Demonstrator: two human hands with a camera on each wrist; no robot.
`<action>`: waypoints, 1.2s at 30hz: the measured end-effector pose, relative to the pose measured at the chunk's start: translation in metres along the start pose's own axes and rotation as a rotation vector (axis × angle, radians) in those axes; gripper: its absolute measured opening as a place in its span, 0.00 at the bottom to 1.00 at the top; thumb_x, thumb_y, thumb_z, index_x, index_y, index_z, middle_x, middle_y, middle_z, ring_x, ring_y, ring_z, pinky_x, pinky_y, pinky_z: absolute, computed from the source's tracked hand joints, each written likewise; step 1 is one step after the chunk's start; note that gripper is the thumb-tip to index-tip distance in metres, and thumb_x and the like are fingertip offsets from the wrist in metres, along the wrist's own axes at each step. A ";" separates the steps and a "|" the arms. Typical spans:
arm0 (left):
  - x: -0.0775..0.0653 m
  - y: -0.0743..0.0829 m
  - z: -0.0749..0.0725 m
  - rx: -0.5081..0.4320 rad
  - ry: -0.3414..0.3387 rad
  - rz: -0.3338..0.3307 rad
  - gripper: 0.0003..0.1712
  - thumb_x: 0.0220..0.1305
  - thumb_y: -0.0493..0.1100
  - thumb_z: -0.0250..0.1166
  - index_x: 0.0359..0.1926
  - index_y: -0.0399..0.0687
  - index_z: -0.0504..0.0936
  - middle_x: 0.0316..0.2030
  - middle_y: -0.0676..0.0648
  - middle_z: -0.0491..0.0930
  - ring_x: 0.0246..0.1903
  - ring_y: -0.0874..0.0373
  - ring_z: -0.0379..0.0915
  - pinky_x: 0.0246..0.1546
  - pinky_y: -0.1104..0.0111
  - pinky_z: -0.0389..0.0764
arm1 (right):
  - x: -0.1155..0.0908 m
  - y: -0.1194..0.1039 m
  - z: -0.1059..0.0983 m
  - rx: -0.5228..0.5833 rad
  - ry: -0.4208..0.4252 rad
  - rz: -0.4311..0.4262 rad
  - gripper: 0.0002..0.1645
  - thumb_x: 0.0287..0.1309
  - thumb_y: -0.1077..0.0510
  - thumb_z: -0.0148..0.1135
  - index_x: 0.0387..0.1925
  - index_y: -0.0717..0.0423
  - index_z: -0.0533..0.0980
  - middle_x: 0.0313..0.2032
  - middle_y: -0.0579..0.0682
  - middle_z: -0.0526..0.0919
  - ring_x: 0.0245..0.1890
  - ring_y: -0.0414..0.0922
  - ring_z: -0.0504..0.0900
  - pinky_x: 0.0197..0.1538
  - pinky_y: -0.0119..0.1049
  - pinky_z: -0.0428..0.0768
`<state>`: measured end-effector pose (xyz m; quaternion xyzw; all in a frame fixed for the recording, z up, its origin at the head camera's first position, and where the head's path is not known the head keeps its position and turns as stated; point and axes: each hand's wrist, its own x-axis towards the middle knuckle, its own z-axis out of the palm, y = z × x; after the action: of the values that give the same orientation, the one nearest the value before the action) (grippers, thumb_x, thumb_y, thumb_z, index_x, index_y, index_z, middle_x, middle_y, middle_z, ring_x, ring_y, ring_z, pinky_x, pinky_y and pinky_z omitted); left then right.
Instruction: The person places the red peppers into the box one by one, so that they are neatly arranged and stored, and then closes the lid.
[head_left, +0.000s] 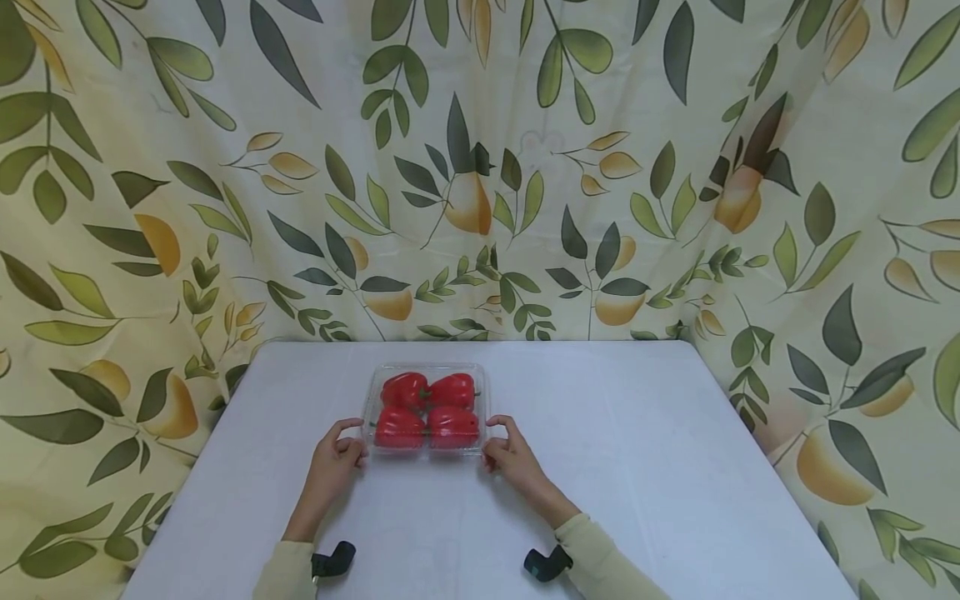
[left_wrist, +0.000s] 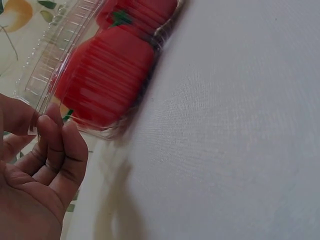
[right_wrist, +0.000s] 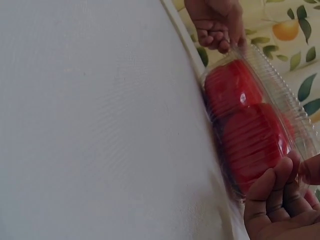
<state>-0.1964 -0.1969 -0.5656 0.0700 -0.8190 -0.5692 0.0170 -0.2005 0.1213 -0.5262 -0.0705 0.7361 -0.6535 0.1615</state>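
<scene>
A clear plastic box (head_left: 431, 452) with a ridged rim sits toward the far side of the table, left of centre. Several glossy red bell peppers (head_left: 453, 427) with green stems lie inside it in two rows. On its left side, my left hand (head_left: 333, 457) pinches the rim between thumb and fingers. My right hand (head_left: 517, 458) grips the opposite side at the rim in the same way. In the left wrist view, a red pepper (left_wrist: 107, 75) shows through the box wall beside the fingertips. The right wrist view has both hands at the box's two ends.
A white cloth-covered table (head_left: 637, 467) spreads around the box. Behind it and along both sides hangs a curtain (head_left: 525, 275) printed with leaves and fruit. A small black camera (head_left: 335, 560) is strapped to the left wrist, and another black camera (head_left: 547, 565) to the right.
</scene>
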 end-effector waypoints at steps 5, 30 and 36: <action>0.001 0.000 0.000 -0.024 0.007 -0.011 0.20 0.69 0.34 0.55 0.61 0.45 0.72 0.31 0.34 0.84 0.24 0.61 0.77 0.28 0.74 0.79 | 0.005 0.010 0.001 0.021 0.009 0.010 0.24 0.68 0.67 0.47 0.63 0.64 0.56 0.26 0.61 0.77 0.27 0.46 0.75 0.35 0.33 0.78; -0.006 -0.003 -0.004 0.027 0.158 -0.006 0.21 0.75 0.48 0.52 0.63 0.48 0.73 0.48 0.41 0.79 0.39 0.51 0.81 0.34 0.77 0.79 | 0.013 0.025 -0.011 -0.135 0.169 -0.048 0.23 0.67 0.61 0.53 0.62 0.58 0.68 0.42 0.62 0.81 0.35 0.48 0.83 0.35 0.38 0.83; -0.011 0.001 -0.015 0.081 0.237 0.067 0.20 0.74 0.47 0.52 0.60 0.44 0.77 0.53 0.40 0.81 0.47 0.46 0.82 0.38 0.83 0.78 | 0.010 0.024 -0.024 -0.234 0.225 -0.076 0.21 0.67 0.60 0.55 0.60 0.57 0.72 0.47 0.58 0.81 0.41 0.44 0.83 0.38 0.34 0.84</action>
<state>-0.1842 -0.2085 -0.5587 0.1100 -0.8355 -0.5224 0.1300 -0.2151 0.1436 -0.5488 -0.0428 0.8175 -0.5727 0.0438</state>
